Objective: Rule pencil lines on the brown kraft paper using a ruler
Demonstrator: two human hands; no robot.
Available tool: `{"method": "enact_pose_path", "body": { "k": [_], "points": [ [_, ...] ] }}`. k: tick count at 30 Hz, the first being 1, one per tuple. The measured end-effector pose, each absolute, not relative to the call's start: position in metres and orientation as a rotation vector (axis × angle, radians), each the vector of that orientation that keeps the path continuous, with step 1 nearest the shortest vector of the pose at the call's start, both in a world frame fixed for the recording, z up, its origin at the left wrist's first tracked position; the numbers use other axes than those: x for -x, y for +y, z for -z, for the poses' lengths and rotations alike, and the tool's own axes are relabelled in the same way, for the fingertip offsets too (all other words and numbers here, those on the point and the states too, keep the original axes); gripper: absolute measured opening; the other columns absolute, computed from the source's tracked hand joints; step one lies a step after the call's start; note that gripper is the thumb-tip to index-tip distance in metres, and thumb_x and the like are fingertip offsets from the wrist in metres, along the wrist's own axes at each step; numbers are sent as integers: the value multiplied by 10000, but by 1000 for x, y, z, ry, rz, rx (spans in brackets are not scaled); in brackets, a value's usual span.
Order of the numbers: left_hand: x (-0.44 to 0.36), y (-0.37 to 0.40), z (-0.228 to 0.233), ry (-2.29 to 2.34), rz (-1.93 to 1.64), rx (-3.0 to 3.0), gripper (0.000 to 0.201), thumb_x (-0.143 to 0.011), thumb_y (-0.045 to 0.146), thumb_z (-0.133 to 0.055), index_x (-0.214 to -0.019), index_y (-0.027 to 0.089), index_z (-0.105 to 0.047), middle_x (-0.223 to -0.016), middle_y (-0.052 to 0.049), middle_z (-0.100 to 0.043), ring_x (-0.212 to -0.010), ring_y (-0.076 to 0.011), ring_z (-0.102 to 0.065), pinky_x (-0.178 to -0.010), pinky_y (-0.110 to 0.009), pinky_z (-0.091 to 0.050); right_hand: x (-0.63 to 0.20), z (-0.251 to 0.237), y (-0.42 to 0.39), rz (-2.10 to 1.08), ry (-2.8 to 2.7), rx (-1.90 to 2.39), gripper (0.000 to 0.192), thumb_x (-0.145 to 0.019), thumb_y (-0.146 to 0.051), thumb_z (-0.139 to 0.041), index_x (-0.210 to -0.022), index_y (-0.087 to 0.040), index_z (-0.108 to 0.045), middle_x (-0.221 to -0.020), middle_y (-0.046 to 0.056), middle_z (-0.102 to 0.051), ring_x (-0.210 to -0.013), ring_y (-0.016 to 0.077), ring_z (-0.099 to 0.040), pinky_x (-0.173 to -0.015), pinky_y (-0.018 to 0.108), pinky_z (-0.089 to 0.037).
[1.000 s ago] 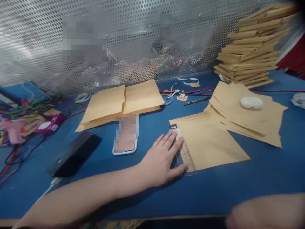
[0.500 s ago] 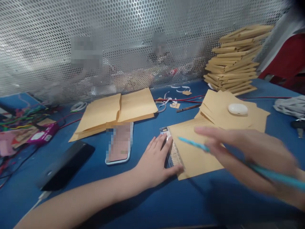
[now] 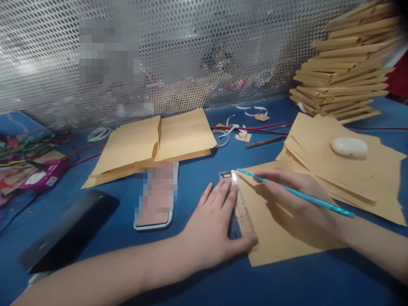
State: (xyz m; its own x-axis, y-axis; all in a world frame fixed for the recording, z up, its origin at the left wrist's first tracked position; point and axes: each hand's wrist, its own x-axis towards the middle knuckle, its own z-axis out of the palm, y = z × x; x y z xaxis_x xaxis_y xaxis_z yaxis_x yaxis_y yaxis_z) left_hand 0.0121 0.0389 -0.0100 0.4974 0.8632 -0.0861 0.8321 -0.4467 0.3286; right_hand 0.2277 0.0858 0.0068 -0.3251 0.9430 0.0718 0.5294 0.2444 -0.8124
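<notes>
My left hand lies flat with its fingers spread, pressing a clear ruler down along the left edge of a brown paper sheet. Its thumb reaches the ruler's near end. In my right hand is a slim blue pencil, pinched between thumb and fingers. The pencil's tip is by the far end of the ruler, at the paper's upper left corner; whether it touches the paper I cannot tell. Part of the ruler is hidden under my left fingers.
Folded brown paper lies at the back left, behind a phone. A dark oblong device is at left. More brown sheets lie right, under a white case. Behind them rises a tall stack of folded paper near the perforated metal screen.
My right hand has brought the pencil down and left, its tip now beside the ruler's far end. The left hand stays on the ruler. The view has shifted slightly.
</notes>
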Motion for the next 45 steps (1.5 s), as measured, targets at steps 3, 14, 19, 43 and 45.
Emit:
{"method": "enact_pose_path", "body": {
  "k": [3, 14, 19, 43, 45],
  "points": [
    [-12, 39, 9, 1423, -99, -2395, 976, -797, 673, -496, -1489, 67, -169, -1541, -170, -119, -1423, -301, -51, -1144, -527, -75, -227, -3, 87, -920, -1933, 1363, 240, -886, -395, -536, -1050, -304, -685, -1083, -1, -714, -988, 221, -658, -795, 313, -542],
    [-12, 40, 11, 1414, -135, -2385, 974, -788, 663, -511, -1492, 85, -164, -1536, -168, -129, -1420, -302, -74, -1154, -502, -67, -226, 1, 87, -891, -1960, 1474, 252, -894, -403, -534, -1075, -316, -686, -1100, -2, -712, -1011, 229, -649, -816, 338, -553],
    [-12, 40, 12, 1404, -148, -2405, 961, -796, 659, -500, -1491, 87, -163, -1536, -167, -134, -1421, -300, -83, -1153, -501, -62, -225, 1, 87, -895, -1981, 1432, 247, -898, -387, -528, -1059, -292, -690, -1100, 9, -712, -998, 229, -655, -832, 348, -542],
    [-13, 41, 9, 1389, -110, -2412, 948, -826, 690, -439, -1490, 75, -157, -1533, -178, -115, -1419, -305, -61, -1143, -526, -71, -227, -1, 86, -887, -2057, 1314, 298, -900, -364, -515, -1138, -281, -674, -1107, 33, -711, -982, 248, -669, -837, 377, -560],
    [-12, 41, 9, 1393, -111, -2408, 961, -824, 716, -425, -1491, 79, -157, -1533, -176, -119, -1419, -304, -64, -1145, -519, -69, -227, -1, 85, -884, -2062, 1311, 288, -899, -365, -519, -1124, -283, -679, -1106, 27, -712, -982, 246, -670, -843, 374, -556]
  ]
}}
